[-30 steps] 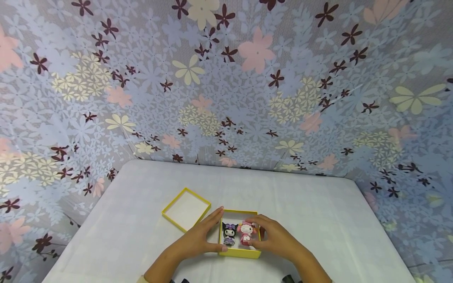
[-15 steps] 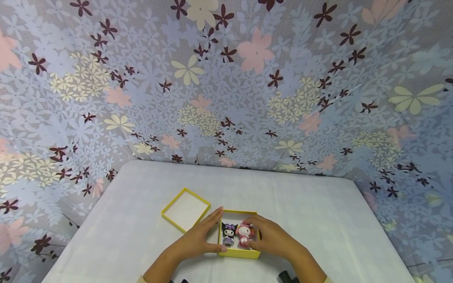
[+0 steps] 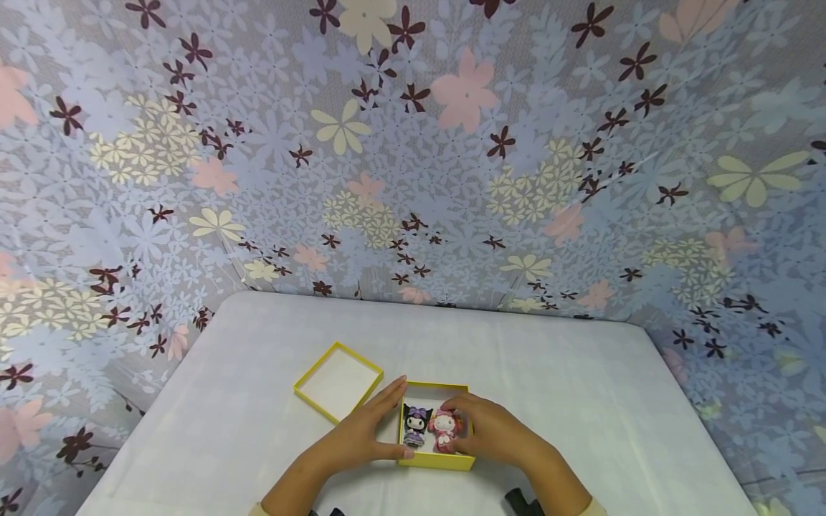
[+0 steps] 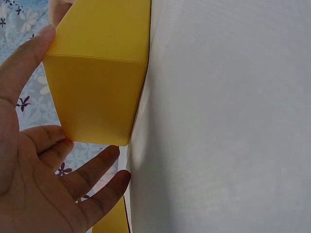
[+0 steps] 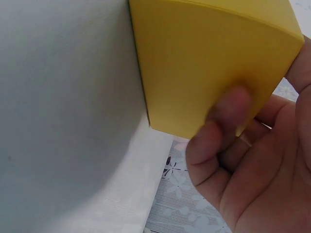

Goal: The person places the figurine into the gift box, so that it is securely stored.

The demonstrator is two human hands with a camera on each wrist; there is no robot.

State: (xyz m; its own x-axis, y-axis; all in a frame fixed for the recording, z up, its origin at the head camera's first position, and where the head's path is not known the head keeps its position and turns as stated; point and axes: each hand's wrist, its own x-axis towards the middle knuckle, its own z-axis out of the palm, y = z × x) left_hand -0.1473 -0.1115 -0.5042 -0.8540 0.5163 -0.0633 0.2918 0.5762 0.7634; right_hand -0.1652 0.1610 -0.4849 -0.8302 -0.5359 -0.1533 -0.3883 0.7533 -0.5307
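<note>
A yellow box (image 3: 437, 461) with a white inside stands on the table. In it, on the left, is a black-and-purple character figurine (image 3: 415, 426); beside it is a pink one (image 3: 444, 426). My left hand (image 3: 363, 435) spans the box's left side, thumb at the near corner and fingertips at the far one; the left wrist view shows the same grip on the yellow wall (image 4: 97, 97). My right hand (image 3: 495, 430) reaches over the right wall and holds the pink figurine between thumb and forefinger. Its other fingers (image 5: 209, 145) curl outside the box, one touching the wall.
A shallow lid (image 3: 338, 382) with yellow edges lies inside up, left of and behind the box. White cloth covers the table (image 3: 581, 401). Flowered fabric (image 3: 413, 179) rises behind it and at both sides. Dark objects (image 3: 521, 502) show near the wrists at the bottom edge.
My right hand has shifted slightly left, moving the pink figurine closer to the black-and-purple one and inside the box. The left hand and lid hold their places.
</note>
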